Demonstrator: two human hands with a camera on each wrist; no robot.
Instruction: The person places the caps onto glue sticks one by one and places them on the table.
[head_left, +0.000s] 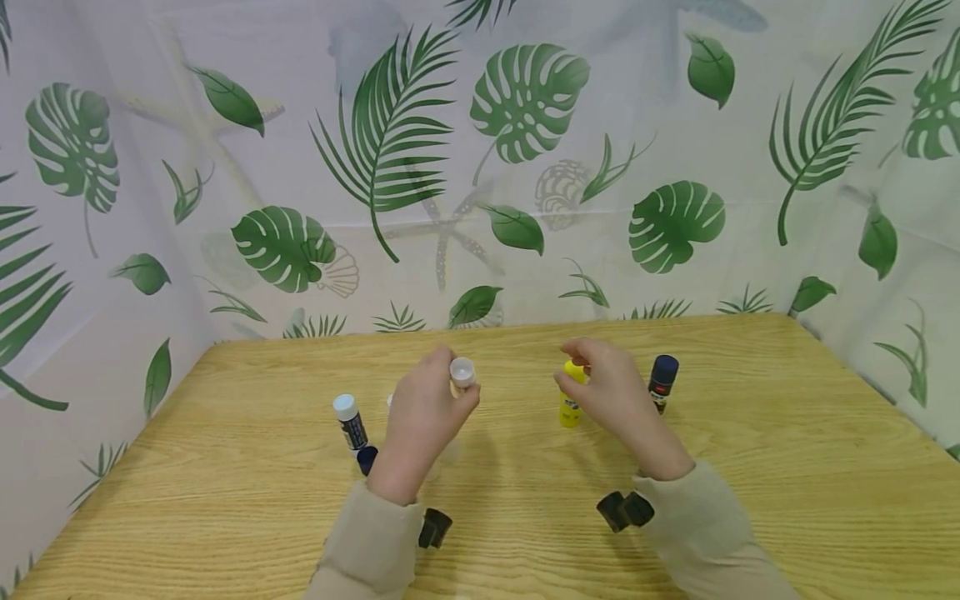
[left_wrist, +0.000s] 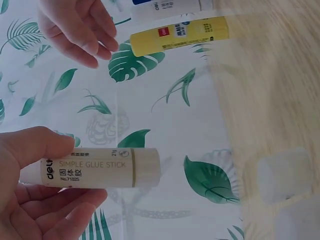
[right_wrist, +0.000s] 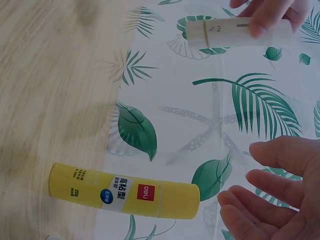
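My left hand [head_left: 423,417] grips a white glue stick [head_left: 462,373] above the table, one end turned toward the head camera. In the left wrist view, the thumb and fingers hold the stick [left_wrist: 100,167] by one end, its printed label showing. My right hand [head_left: 611,387] is raised near a yellow glue stick [head_left: 570,414], fingers slightly bent with nothing between them. The right wrist view shows a gap between that hand [right_wrist: 270,205] and the yellow glue stick [right_wrist: 125,192], which stands upright on the table.
A glue stick with a dark blue cap [head_left: 664,371] stands right of the right hand. Left of the left hand are a glue stick with a pale cap [head_left: 348,417] and a dark blue-topped item [head_left: 367,458]. A leaf-patterned cloth [head_left: 525,167] hangs behind the wooden table [head_left: 510,533].
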